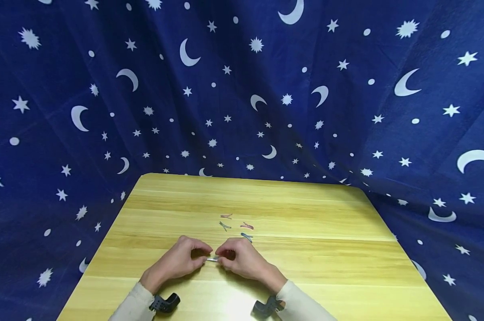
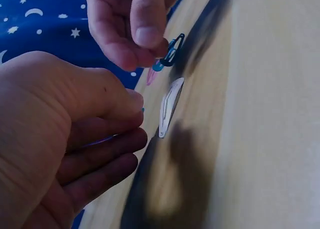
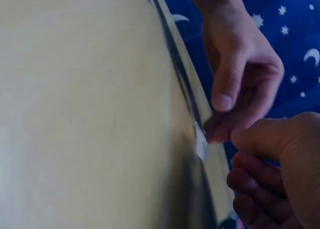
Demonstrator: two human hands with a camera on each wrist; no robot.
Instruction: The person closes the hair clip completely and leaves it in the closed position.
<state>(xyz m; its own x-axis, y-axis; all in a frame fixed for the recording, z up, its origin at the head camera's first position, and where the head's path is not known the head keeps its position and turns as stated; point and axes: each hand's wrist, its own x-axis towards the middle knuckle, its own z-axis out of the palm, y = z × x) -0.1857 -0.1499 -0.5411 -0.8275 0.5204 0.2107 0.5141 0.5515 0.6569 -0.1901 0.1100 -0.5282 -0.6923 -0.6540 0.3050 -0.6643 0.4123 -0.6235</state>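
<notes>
A white snap hair clip (image 1: 212,259) lies on the table between the two hands, and its whole length shows in the left wrist view, bare of any finger. My left hand (image 1: 182,259) hovers at one end of it, thumb and fingers loosely bent with nothing between them. Across from it, my right hand (image 1: 242,259) is held in much the same way at the clip's other end, its fingertips close together but off the clip. In the right wrist view, the white clip (image 3: 200,141) sits below both hands' fingertips.
Beyond the hands lie more snap clips, standing open in V shapes: a blue one (image 1: 247,237), a dark pink one (image 1: 247,226), a grey-green one (image 1: 225,226) and a pink one (image 1: 226,216). A blue curtain (image 1: 234,89) with moons and stars surrounds the wooden table (image 1: 326,249).
</notes>
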